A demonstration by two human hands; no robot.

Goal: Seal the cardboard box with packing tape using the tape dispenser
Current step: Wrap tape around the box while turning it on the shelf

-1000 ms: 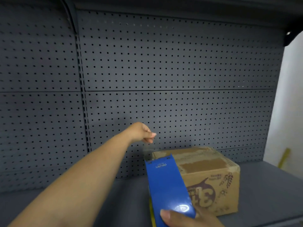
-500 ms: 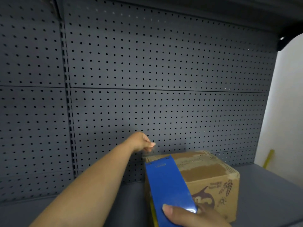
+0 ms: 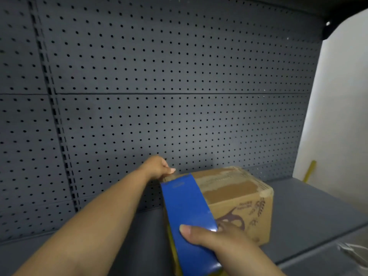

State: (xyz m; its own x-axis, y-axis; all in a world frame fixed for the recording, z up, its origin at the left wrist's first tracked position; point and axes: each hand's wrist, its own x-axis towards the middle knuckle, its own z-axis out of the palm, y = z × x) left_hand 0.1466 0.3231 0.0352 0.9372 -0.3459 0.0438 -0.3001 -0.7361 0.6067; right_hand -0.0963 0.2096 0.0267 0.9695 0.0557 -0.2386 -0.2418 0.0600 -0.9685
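Cardboard box (image 3: 239,198) sits on the grey shelf (image 3: 310,208). My right hand (image 3: 211,239) grips the blue tape dispenser (image 3: 185,204) over its near-left edge. My left hand (image 3: 158,168) is at the far corner, perhaps pinning the tape end; I can't tell its grip. Pull straight and low, tape taut.

A dark grey pegboard (image 3: 159,76) backs a grey metal shelf (image 3: 310,206), with a slotted upright strip (image 3: 53,116) running down its left side. At right stands a white wall (image 3: 338,116), a yellow stick (image 3: 309,171) leaning against it. Crumpled clear plastic (image 3: 354,253) lies at the lower right.
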